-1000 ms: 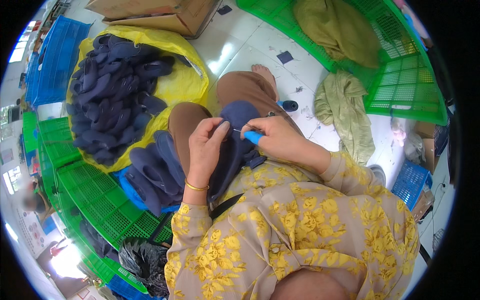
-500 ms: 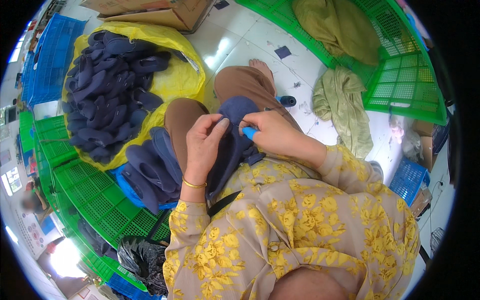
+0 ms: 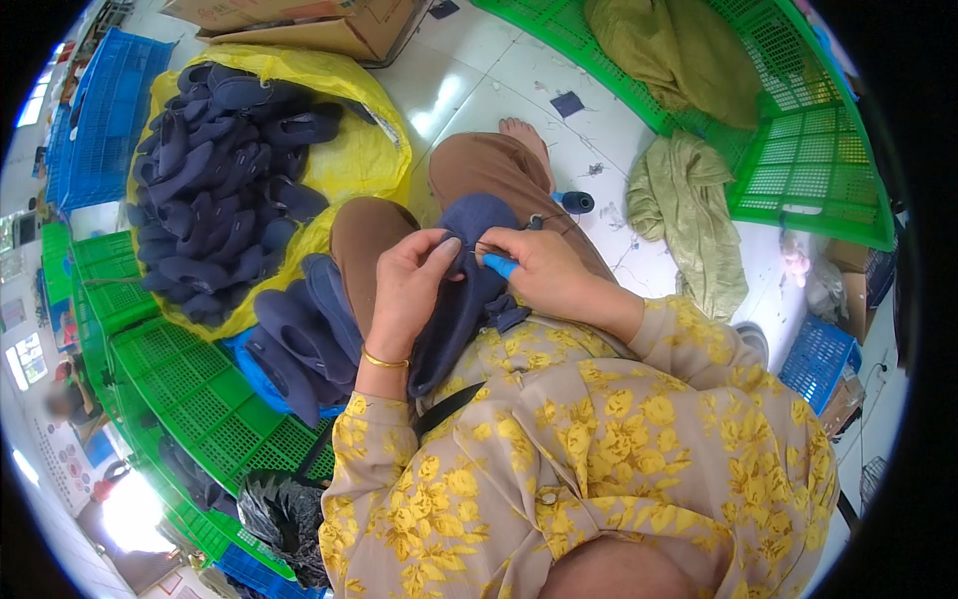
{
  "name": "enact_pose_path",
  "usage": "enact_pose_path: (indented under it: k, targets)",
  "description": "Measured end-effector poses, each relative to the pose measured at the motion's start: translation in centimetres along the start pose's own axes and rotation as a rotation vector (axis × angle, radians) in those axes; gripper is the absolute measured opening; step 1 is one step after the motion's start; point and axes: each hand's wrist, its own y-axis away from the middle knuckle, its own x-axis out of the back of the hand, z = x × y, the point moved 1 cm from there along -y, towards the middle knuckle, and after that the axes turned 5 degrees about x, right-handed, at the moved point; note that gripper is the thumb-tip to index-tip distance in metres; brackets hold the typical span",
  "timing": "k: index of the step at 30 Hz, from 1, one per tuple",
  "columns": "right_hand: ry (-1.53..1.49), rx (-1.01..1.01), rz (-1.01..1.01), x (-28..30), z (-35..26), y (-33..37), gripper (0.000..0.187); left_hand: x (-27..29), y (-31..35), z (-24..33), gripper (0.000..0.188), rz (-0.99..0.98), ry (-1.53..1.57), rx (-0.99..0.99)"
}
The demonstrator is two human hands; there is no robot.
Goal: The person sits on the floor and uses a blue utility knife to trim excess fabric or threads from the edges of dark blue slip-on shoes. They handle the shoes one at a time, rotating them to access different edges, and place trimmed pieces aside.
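Note:
A navy felt slipper (image 3: pixel 471 292) lies across my lap, its rounded toe pointing away from me. My left hand (image 3: pixel 411 283) pinches its edge between thumb and fingertips, close to the middle of the slipper. Opposite, my right hand (image 3: pixel 539 268) is closed in a pinch just above the same edge, with a blue wrap (image 3: pixel 500 265) on one finger. What its fingertips hold is too small to make out. A small dark object (image 3: pixel 536 222) shows by the right knuckles. More navy slippers (image 3: pixel 299 334) are stacked beside my left thigh.
A yellow sack (image 3: pixel 374 160) full of navy slippers stands to the left, near green crates (image 3: pixel 190 374). A dark spool (image 3: pixel 577 203) lies beyond my right knee. Olive cloth (image 3: pixel 689 220) hangs by a large green basket (image 3: pixel 798 170). A cardboard box (image 3: pixel 309 30) is at the back.
Both hands stay at the slipper's edge with only slight finger shifts. The small dark object by my right knuckles shows more plainly.

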Motion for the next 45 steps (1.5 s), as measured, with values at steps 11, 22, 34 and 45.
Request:
enact_pose_path:
  k: [11,22,34,45]
  targets:
    - [0.179,-0.006,-0.034,0.1,-0.5,0.7,0.030,0.4,-0.1,0.6,0.016,-0.082,0.070,0.136]
    - [0.176,0.043,0.098,-1.9,0.2,0.5,0.028,0.2,-0.6,0.6,0.017,-0.076,0.183,0.250]
    - [0.198,0.135,0.027,-1.6,-1.1,-1.5,0.028,0.4,-0.2,0.0,0.013,-0.056,0.109,0.213]
    - [0.490,0.370,0.018,-0.5,-2.0,-2.2,0.028,0.0,0.0,-0.1,0.018,-0.026,-0.024,0.082]
